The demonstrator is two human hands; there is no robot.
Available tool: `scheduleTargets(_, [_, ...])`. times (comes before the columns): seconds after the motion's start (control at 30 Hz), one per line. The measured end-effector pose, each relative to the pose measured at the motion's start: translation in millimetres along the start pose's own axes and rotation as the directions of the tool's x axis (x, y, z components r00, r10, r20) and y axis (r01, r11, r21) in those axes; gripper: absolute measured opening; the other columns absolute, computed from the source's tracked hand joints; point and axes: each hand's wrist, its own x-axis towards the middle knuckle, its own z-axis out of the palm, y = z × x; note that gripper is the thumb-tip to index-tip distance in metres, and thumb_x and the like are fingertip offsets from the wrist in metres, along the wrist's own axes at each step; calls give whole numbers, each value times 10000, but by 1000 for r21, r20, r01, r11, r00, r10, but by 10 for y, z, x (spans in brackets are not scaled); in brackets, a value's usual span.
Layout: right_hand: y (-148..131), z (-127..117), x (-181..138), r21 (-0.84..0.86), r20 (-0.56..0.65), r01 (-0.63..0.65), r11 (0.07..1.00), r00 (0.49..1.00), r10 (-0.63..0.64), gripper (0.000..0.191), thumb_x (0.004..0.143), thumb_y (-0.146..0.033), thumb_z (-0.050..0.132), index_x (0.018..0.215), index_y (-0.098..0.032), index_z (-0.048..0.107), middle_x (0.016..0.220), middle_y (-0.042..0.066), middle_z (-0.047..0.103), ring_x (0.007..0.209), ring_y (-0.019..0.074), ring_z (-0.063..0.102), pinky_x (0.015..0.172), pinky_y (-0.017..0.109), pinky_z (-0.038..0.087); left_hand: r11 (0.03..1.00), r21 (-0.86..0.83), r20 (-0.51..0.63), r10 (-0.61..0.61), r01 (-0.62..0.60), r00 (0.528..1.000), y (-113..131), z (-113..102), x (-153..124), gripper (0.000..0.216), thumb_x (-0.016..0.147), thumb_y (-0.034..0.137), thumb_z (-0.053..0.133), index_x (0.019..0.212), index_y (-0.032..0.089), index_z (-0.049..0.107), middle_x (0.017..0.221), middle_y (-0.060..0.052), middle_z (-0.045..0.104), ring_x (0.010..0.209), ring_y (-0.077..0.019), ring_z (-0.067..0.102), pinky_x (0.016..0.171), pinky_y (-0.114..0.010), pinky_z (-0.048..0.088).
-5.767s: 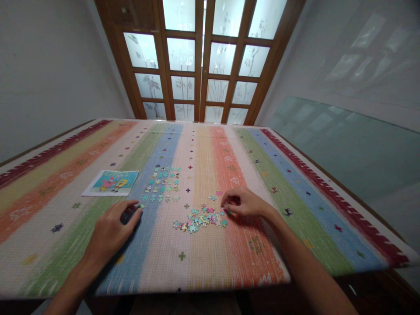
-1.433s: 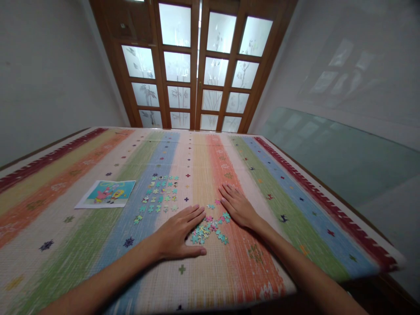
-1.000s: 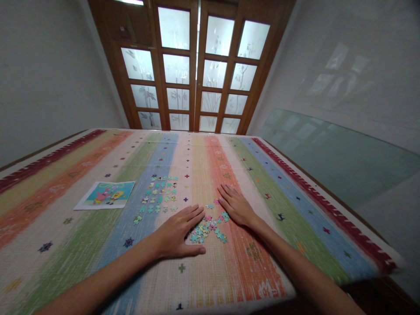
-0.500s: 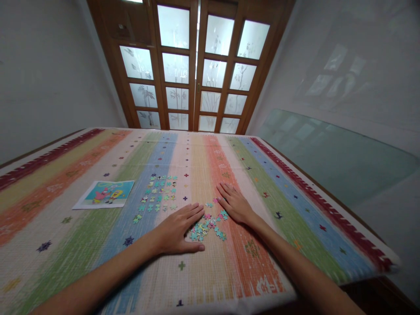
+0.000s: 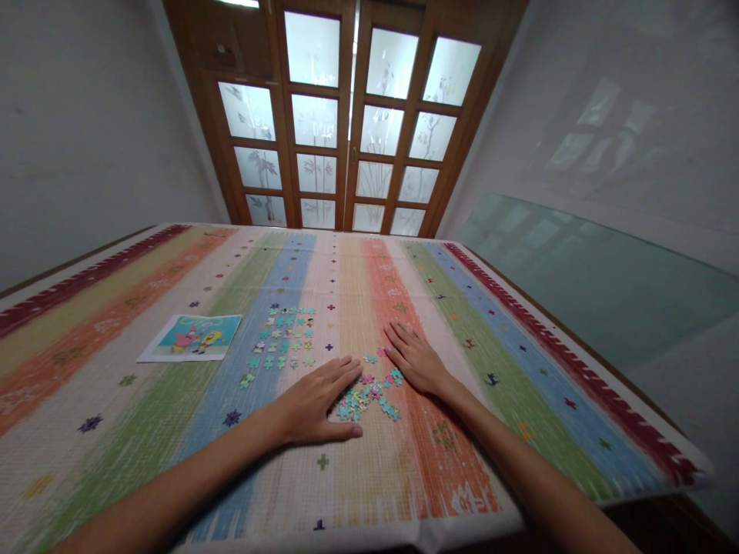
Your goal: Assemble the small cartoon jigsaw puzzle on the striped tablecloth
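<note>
A small heap of coloured jigsaw pieces [image 5: 369, 398] lies on the striped tablecloth [image 5: 173, 431] between my two hands. My left hand [image 5: 316, 404] rests flat on the cloth, fingers stretched out, touching the heap's left side. My right hand [image 5: 416, 358] lies flat too, fingers together and extended, along the heap's right side. Neither hand holds a piece. To the left, several mostly blue-green pieces [image 5: 282, 337] are laid out in neat rows. Further left lies a printed cartoon picture [image 5: 192, 337].
The table edge [image 5: 647, 492] runs close in front and along the right. A glass sheet [image 5: 589, 269] leans against the right wall. Wooden doors with frosted panes [image 5: 346, 115] stand beyond the table's far end.
Since 5.8 s ago both hands stopped pinching pieces and came to lie flat on either side of the heap, pushing it tighter. Over the last second only the view has shifted slightly.
</note>
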Motion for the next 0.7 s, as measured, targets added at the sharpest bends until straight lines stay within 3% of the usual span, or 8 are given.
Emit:
scheduleTargets(0.13, [20,16,-9,-8,5,22,1000,1000,-22,588,1086,-453,253,1573,-158,403,1644,132,331,1528,286,304,1235,511,261,1000,-16,21,-20,20,1000,26,-57,4,895,924,694,570,1595,172,291,1609,-184,376,1472,-352,396,1223,-516,352])
scheduleTargets(0.3, [39,3,-17,11,30,36,999,999,-36,602,1090,-456,228,1573,-139,399,1645,145,322,1533,294,288,1236,522,257,1000,-15,1,0,0,1000,-120,-238,25,642,1035,582,427,1561,220,359,1601,-126,414,1475,-277,407,1225,-457,359])
scheduleTargets(0.5, [119,-1,28,87,-23,68,994,998,-66,602,1088,-464,214,1506,-148,512,1590,138,433,1496,277,374,1230,501,298,982,53,-142,-170,179,975,-691,-596,19,596,1062,574,277,1488,195,451,1577,-120,460,1474,-245,409,1237,-439,325])
scheduleTargets(0.6, [191,-12,89,123,-47,93,988,995,-88,587,1088,-443,215,1444,-161,586,1535,134,512,1463,265,431,1222,497,317,939,92,-154,-316,332,936,-1005,-751,0,674,1043,616,208,1444,164,506,1560,-126,482,1483,-267,392,1245,-461,297])
scheduleTargets(0.7, [293,-22,186,116,-38,65,991,997,-61,572,1084,-439,244,1456,-153,570,1555,143,484,1478,271,407,1218,502,314,901,133,-161,-392,413,906,-1289,-861,-15,749,1018,651,166,1427,143,534,1572,-132,465,1503,-286,352,1259,-463,253])
